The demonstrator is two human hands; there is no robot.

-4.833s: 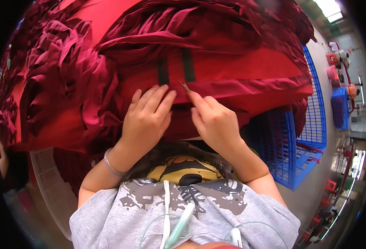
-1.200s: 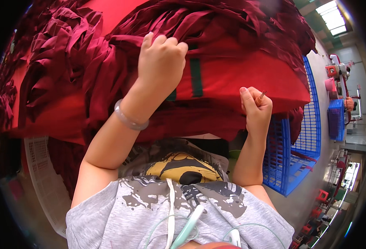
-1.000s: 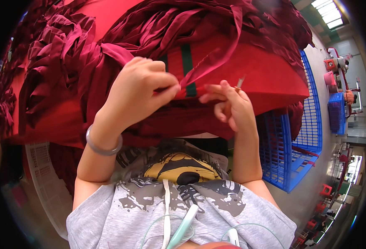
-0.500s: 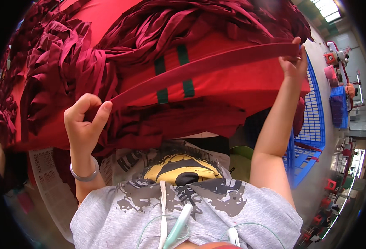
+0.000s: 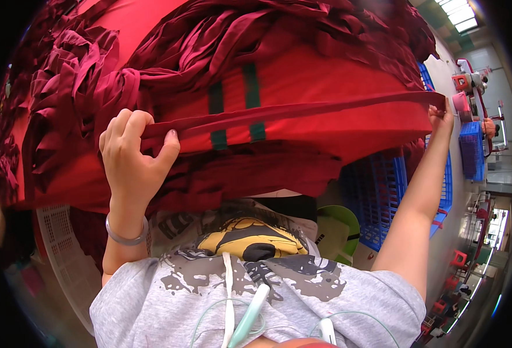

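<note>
One long, narrow strip of dark red fabric [image 5: 302, 113] stretches taut across the middle of the view, running from the left hand [image 5: 133, 156] to the right hand [image 5: 441, 116]. It lies over a thick stack of flat red cloth [image 5: 302, 75] that carries two dark green vertical stripes [image 5: 233, 116], and the strip crosses both stripes. The left hand grips the strip's near end with its fingers curled over the top edge and the thumb pressed up from below, so the fabric is pinched between them. A plain silver bangle [image 5: 127, 235] sits on that wrist. The right arm is extended far out to the side, and its hand closes on the other end of the strip at the edge of the stack; the fingers look bunched together around it, though they are small and bent by the lens. Behind and to the left of the stack lies a loose heap of tangled dark red fabric strips [image 5: 76, 75], spreading across the top of the picture as well. Below the right arm stands a blue plastic lattice crate [image 5: 383, 197], and just beside it a light green round stool [image 5: 337, 232]. A white perforated basket [image 5: 59, 243] shows at the lower left.
</note>
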